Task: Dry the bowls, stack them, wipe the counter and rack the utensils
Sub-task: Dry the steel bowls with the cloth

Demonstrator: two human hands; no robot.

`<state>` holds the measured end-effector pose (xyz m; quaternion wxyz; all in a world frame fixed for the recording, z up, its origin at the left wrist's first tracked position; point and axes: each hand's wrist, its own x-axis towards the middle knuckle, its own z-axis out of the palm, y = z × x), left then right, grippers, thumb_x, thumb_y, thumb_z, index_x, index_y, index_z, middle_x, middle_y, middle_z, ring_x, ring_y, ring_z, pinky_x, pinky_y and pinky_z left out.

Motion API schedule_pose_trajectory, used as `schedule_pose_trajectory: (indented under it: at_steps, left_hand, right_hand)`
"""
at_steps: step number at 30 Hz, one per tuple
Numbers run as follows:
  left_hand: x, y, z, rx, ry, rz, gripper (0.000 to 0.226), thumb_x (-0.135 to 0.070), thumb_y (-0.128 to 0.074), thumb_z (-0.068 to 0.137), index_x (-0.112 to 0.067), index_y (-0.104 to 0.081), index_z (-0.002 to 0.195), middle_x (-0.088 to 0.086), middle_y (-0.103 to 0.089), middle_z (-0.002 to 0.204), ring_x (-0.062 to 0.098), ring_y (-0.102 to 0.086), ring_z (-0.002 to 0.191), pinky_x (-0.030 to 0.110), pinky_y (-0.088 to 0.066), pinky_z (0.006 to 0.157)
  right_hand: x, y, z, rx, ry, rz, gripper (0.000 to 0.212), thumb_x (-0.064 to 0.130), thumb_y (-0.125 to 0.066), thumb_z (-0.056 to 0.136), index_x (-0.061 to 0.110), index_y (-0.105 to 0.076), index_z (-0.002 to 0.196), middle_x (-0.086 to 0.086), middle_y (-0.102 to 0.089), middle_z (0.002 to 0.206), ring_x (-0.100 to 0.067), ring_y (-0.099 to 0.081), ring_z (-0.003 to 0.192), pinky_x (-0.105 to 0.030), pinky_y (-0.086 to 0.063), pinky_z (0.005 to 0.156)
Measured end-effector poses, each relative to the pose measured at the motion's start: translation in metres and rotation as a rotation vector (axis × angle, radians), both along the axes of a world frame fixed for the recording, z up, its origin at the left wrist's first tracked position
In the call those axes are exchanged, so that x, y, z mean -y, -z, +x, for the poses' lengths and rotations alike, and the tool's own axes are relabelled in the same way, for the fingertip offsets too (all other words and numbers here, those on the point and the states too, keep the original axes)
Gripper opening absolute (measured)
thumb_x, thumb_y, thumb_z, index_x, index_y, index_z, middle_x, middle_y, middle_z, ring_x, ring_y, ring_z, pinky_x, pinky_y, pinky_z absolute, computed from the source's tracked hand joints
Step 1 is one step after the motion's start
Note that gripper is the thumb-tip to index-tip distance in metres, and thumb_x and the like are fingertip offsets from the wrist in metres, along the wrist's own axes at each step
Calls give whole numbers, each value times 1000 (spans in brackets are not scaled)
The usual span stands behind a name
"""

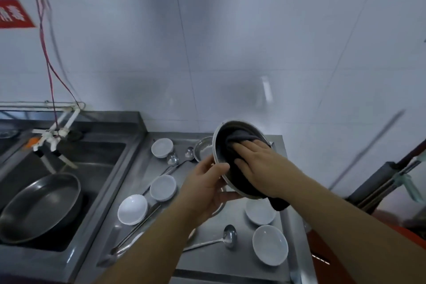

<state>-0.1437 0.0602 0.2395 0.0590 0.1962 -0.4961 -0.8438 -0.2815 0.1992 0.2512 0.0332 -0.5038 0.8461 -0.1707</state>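
From where I watched, a large steel pan lay tilted in the sink at far left. On the steel counter white bowls sat scattered among ladles. Above them my left hand gripped the lower rim of a metal bowl, tipped on edge, thumb over the rim. My right hand lay flat, fingers extended, pressing a dark cloth inside the bowl.
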Motion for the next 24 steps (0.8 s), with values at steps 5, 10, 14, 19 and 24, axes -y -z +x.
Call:
schedule_pose_trajectory:
  at_steps: [5,10,14,19,24]
  left_hand:
    - [17,-18,-7,-64,-71,-157,23,-18,-65,101,-12,-70,122,25,-73,118,40,-75,105,50,-65,73]
    - [45,-13,-2,-54,-68,-198,42,-28,-71,99,-35,-59,138,11,-77,120,34,-76,109,52,-65,73]
    - [73,-1,7,13,41,-233,48,-40,-64,103,-64,-46,141,-6,-77,121,26,-77,109,47,-65,72]
    - [99,13,24,95,218,-136,36,-54,-55,97,-56,-60,132,-3,-77,123,26,-79,99,43,-62,73]
    - [104,27,35,101,168,103,34,-39,-51,106,-36,-61,138,17,-73,128,48,-74,105,58,-63,78]
  right_hand:
    - [26,-23,17,420,251,-155,25,37,-37,110,31,-56,95,2,-68,105,-20,-62,100,-42,-47,91]
    - [56,-31,47,499,302,18,27,32,-38,109,21,-62,104,-7,-63,115,-30,-60,109,-40,-46,92]
    - [75,-33,71,936,290,-230,24,39,-49,107,34,-72,113,0,-76,109,-21,-73,103,-37,-59,91]
    - [101,-7,86,947,309,-454,25,37,-55,106,55,-64,121,18,-74,113,-3,-70,105,-36,-57,97]
    - [127,0,64,325,242,-250,41,24,-54,107,25,-48,148,-1,-64,138,-18,-60,120,-24,-42,102]
